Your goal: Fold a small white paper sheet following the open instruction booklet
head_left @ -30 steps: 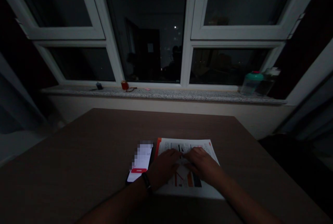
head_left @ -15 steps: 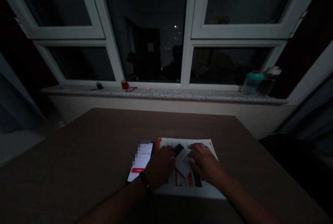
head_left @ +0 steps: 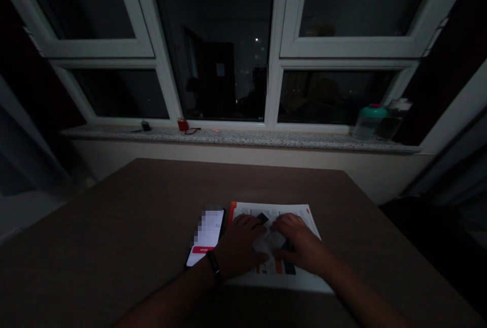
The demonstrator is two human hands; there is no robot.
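A small pale piece of folded paper [head_left: 269, 242] lies low over the printed booklet [head_left: 304, 281], between my two hands. My left hand [head_left: 239, 244], with a dark band at the wrist, curls its fingers over the paper's left side, thumb at the near edge. On the opposite side my right hand [head_left: 300, 241] holds the paper with fingers bent and thumb pointing inward. Dim light blurs the fingertips and the folds. A dark patch [head_left: 262, 218] shows between the fingers at the far end; whether it belongs to the paper or the booklet, I cannot tell.
Left of the booklet a lit phone [head_left: 207, 231] lies on the brown table [head_left: 152, 206]. Beyond the table, a speckled windowsill [head_left: 243, 137] carries a small red jar [head_left: 182, 124], a dark little bottle [head_left: 145, 125] and a teal-lidded container [head_left: 371, 122].
The paper has been turned or flattened, and its pointed, red-edged near tip no longer shows. Both hands have come closer together, with the thumbs lower on the near side.
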